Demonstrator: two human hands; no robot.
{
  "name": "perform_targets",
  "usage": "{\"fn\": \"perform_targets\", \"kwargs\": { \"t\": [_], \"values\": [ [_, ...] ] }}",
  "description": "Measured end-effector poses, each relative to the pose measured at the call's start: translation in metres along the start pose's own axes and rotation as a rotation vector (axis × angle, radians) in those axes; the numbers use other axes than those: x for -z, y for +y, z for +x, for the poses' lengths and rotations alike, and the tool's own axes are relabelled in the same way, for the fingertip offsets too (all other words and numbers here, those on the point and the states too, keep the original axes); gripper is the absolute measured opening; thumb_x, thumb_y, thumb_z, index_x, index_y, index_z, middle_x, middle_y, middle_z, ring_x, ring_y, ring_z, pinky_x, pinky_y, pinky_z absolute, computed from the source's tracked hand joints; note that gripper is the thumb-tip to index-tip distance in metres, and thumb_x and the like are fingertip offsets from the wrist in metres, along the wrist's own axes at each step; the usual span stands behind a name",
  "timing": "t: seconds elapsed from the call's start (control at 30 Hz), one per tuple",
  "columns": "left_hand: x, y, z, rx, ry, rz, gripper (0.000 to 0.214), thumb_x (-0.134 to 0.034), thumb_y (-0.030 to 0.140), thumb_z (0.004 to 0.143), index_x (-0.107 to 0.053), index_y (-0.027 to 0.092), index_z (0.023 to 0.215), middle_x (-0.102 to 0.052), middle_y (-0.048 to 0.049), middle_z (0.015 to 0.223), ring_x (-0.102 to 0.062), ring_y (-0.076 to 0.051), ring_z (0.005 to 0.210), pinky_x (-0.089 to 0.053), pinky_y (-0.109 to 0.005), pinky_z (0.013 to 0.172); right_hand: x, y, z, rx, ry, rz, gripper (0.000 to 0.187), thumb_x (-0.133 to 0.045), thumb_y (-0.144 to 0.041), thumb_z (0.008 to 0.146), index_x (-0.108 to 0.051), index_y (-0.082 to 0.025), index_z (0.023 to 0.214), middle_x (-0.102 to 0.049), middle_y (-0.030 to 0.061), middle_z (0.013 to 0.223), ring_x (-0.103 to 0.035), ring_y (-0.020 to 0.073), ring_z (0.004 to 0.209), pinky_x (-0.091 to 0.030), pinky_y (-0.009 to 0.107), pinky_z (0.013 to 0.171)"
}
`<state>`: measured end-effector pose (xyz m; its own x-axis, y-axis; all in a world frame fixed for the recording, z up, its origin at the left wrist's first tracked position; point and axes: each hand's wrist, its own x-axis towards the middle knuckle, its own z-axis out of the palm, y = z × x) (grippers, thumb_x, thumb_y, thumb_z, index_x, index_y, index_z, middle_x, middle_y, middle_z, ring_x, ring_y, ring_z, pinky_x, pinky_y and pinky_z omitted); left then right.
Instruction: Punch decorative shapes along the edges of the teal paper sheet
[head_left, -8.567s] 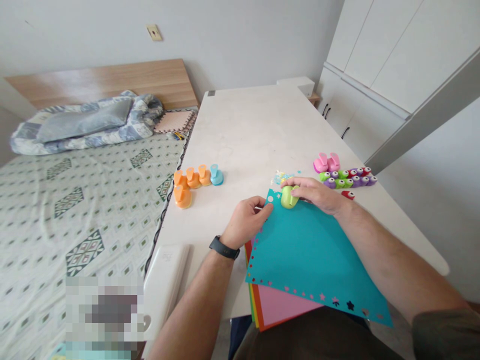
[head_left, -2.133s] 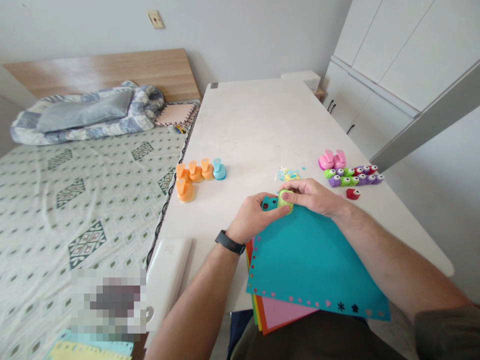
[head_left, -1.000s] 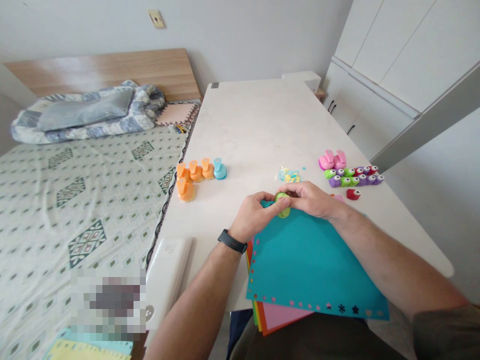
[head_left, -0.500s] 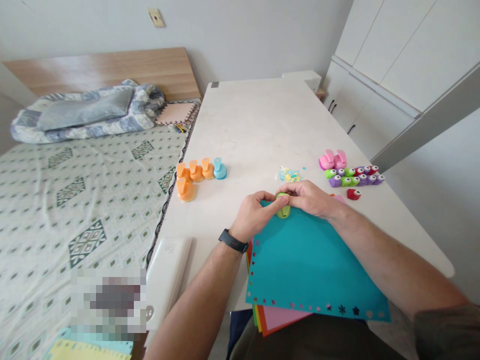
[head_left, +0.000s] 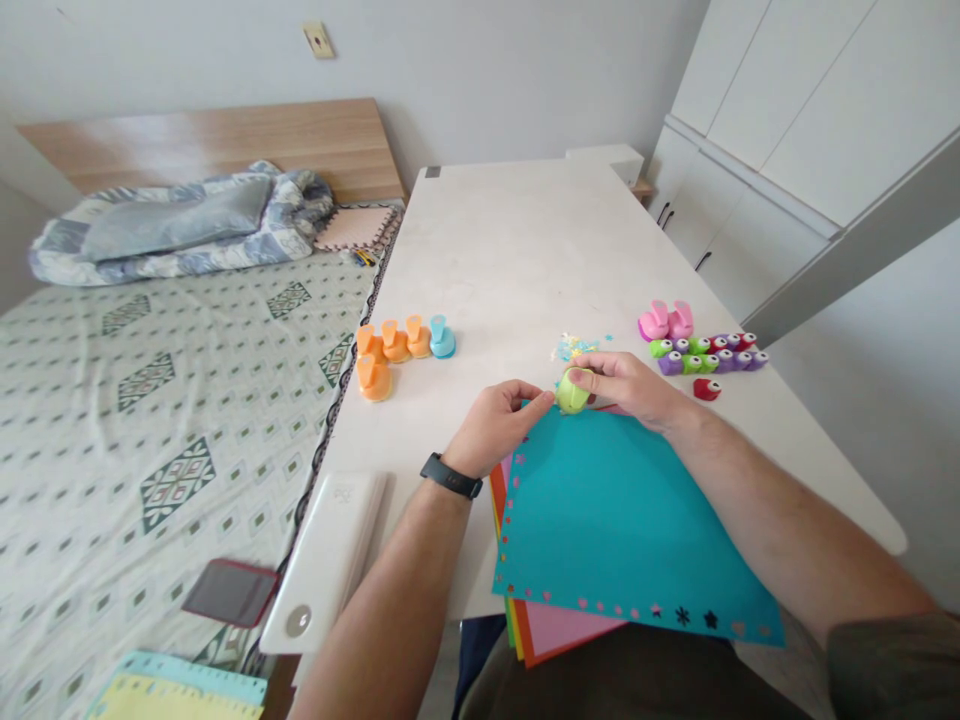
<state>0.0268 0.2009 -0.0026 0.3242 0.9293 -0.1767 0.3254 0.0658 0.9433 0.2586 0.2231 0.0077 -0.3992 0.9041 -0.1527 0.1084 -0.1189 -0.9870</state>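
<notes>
A blue-teal sheet of paper [head_left: 630, 520] lies at the table's near edge, with small shaped holes along its left and bottom borders. My left hand [head_left: 501, 428], with a dark band on its wrist, pinches the sheet at its top left corner, fingers closed. In my right hand [head_left: 628, 388] is a light green craft punch [head_left: 573, 391], gripped between thumb and fingers at the sheet's top edge. The left thumb tip is close beside the punch. Just beyond the punch lies a small pile of punched paper confetti [head_left: 574, 346], yellow, blue and white.
Orange punches [head_left: 374, 378] and a blue punch [head_left: 442, 338] stand at left. Pink punches [head_left: 667, 321], several small eyed punches [head_left: 701, 360] and a red one [head_left: 706, 389] sit at right. Nearer are pink sheets [head_left: 570, 628], a white device [head_left: 326, 570] and a phone [head_left: 231, 591].
The green punch has tilted and shifted slightly right and up in my right hand. My left thumb has come off the punch, and that hand has moved slightly left.
</notes>
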Motion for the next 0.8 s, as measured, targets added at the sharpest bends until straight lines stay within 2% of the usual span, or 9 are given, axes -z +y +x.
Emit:
{"fn": "perform_targets", "kwargs": {
  "t": [0.13,0.3,0.5,0.8],
  "values": [
    [-0.0019,0.0002,0.0006,0.028,-0.003,-0.041,0.041,-0.067,0.055,0.09,-0.07,0.015,0.098,-0.065,-0.0006,0.074,-0.051,-0.01,0.058,-0.041,-0.023,0.055,0.0036,0.0005,0.0033,0.088,0.12,-0.02,0.039,-0.07,-0.056,0.092,-0.077,-0.017,0.095,-0.074,0.0064,0.087,-0.064,0.0174,0.078,-0.048,0.029,0.069],
    [-0.0027,0.0015,0.0004,0.042,-0.018,-0.051,0.036,-0.068,0.05,0.088,-0.07,0.015,0.097,-0.062,0.0008,0.07,-0.048,-0.009,0.056,-0.039,-0.023,0.053,0.0069,0.0039,0.0069,0.087,0.23,0.021,0.041,-0.072,-0.057,0.09,-0.079,-0.019,0.102,-0.077,0.0082,0.092,-0.066,0.0189,0.079,-0.05,0.03,0.069],
    [-0.0017,-0.0007,-0.0001,0.016,-0.047,0.009,0.034,-0.067,0.048,0.088,-0.072,0.017,0.099,-0.06,0.0018,0.068,-0.049,-0.01,0.057,-0.035,-0.022,0.051,0.0078,0.0077,0.0086,0.101,0.289,0.035,0.043,-0.074,-0.06,0.087,-0.08,-0.02,0.101,-0.078,0.0078,0.093,-0.067,0.0187,0.078,-0.051,0.03,0.068],
    [0.0006,-0.0001,-0.0026,0.031,-0.116,0.032,0.039,-0.068,0.052,0.087,-0.072,0.017,0.105,-0.064,0.0006,0.074,-0.054,-0.011,0.058,-0.044,-0.023,0.055,0.0082,0.0094,0.0099,0.078,0.31,0.028,0.048,-0.071,-0.066,0.086,-0.078,-0.021,0.1,-0.079,0.009,0.097,-0.069,0.021,0.083,-0.053,0.031,0.068]
  ]
}}
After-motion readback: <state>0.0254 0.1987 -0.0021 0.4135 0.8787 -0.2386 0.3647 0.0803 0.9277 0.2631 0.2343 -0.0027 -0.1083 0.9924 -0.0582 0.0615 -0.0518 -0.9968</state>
